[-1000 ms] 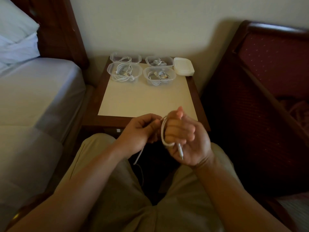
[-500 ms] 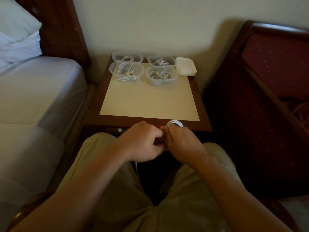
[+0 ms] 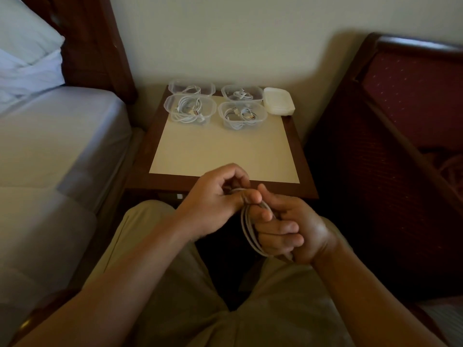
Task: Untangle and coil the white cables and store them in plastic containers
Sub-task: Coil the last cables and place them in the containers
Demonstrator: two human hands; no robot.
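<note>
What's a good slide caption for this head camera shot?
Seated person's right hand holds a coiled white cable while the left hand pinches its top, before four clear plastic containers on a wooden nightstand.

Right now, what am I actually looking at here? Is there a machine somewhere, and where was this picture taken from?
No machine here: a person works with two bare hands, and the camera sits on their head, looking down over their lap. The right hand has a white cable looped in several turns around its curled fingers. The left hand pinches the cable at the top of the coil. Ahead stands a small bedside table between a bed and a dark red chair. At its far edge sit four clear plastic containers, each already holding coiled white cables, and beside them, at the right, a stack of white lids.
</note>
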